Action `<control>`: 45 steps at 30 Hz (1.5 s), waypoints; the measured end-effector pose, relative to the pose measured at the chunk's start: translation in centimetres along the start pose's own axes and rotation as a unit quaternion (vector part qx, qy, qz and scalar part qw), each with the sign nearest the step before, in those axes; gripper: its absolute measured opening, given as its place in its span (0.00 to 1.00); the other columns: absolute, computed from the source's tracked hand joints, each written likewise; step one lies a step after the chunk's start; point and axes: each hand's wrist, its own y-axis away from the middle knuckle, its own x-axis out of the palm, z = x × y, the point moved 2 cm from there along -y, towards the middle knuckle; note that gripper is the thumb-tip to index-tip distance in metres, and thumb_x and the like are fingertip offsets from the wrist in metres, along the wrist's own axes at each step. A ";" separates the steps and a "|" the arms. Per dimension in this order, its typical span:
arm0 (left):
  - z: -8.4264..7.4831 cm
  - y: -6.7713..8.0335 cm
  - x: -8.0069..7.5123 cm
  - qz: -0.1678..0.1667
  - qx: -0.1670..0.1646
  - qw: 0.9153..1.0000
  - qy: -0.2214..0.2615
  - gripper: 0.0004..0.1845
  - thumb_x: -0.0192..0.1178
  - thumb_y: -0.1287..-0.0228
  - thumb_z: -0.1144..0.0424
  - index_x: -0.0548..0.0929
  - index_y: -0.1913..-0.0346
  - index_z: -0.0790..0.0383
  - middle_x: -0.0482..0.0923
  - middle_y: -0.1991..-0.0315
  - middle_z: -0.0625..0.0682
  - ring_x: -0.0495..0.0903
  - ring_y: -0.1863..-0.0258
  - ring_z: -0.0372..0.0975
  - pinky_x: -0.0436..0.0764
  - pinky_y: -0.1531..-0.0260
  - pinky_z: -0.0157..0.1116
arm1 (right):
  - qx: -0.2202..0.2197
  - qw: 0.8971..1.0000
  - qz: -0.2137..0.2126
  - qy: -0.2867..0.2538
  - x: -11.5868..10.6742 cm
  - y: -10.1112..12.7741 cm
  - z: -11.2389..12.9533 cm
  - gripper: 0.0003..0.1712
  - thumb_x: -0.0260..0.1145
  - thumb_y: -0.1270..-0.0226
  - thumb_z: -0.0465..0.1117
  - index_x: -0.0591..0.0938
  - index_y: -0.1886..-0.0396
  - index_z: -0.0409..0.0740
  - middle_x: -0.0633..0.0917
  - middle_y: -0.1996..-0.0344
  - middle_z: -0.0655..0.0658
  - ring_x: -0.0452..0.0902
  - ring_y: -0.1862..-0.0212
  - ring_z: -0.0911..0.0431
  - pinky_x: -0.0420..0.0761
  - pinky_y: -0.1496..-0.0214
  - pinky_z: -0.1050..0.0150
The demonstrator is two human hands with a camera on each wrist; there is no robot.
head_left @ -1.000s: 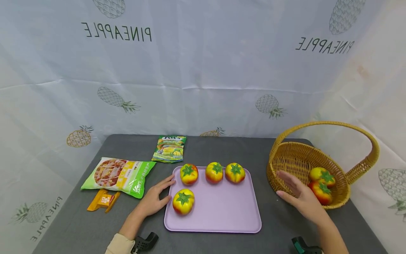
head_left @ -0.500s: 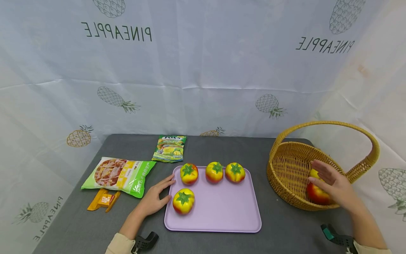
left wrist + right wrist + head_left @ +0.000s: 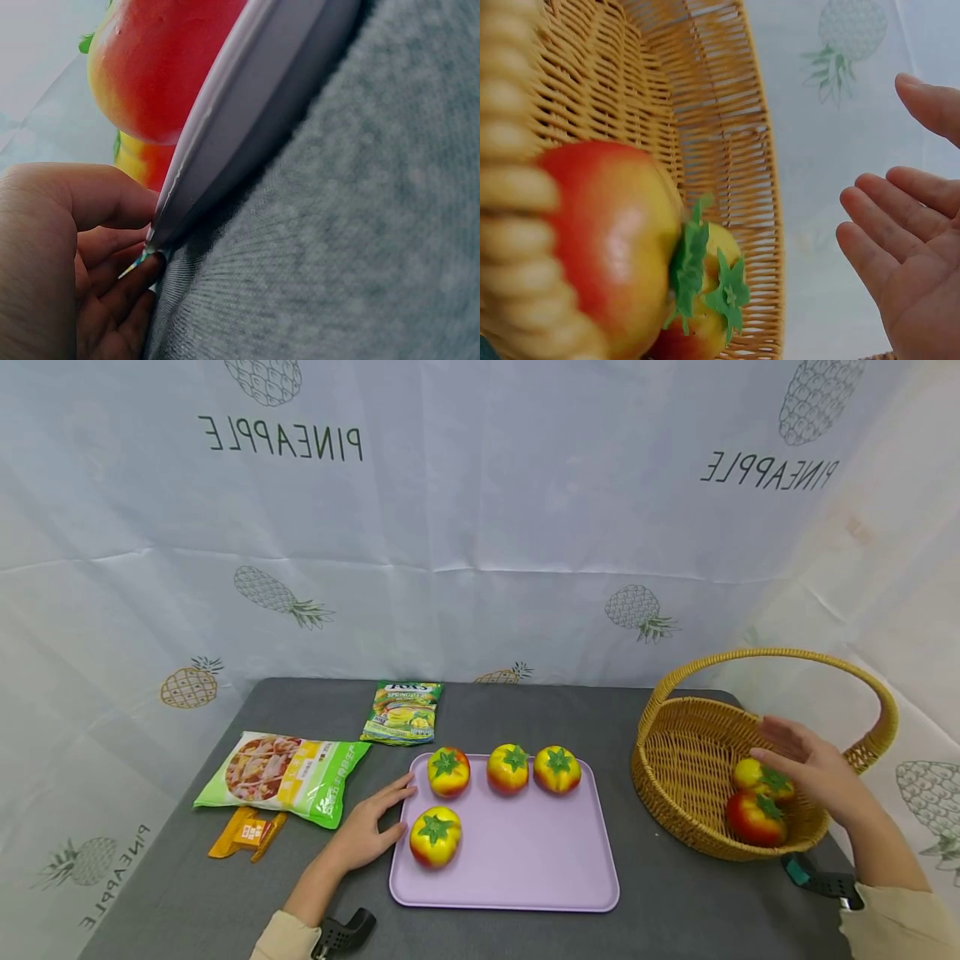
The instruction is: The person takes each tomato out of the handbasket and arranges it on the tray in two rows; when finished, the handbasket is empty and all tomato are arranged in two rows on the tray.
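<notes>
our right hand hovers open over the two tomatoes in the basket, fingers spread, holding nothing. we should lower it squarely onto one and wrap it evenly. our left hand rests flat against the purple tray on the table.

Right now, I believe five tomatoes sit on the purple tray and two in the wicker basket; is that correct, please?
Not quite: the purple tray holds four tomatoes, not five, three in a row and one in front, as the head view shows. The wicker basket does hold two.
</notes>
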 end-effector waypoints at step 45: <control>0.1 0.1 0.2 -0.014 0.005 1.000 -0.018 0.27 0.59 0.43 0.65 0.75 0.38 0.59 0.65 0.31 0.53 0.67 0.33 0.50 0.68 0.40 0.55 | 0.077 0.967 0.226 0.092 -0.2 -2.8 -4.6 0.42 0.63 0.43 0.37 0.56 0.36 0.18 0.64 0.45 0.17 0.67 0.50 0.34 0.73 0.52 0.43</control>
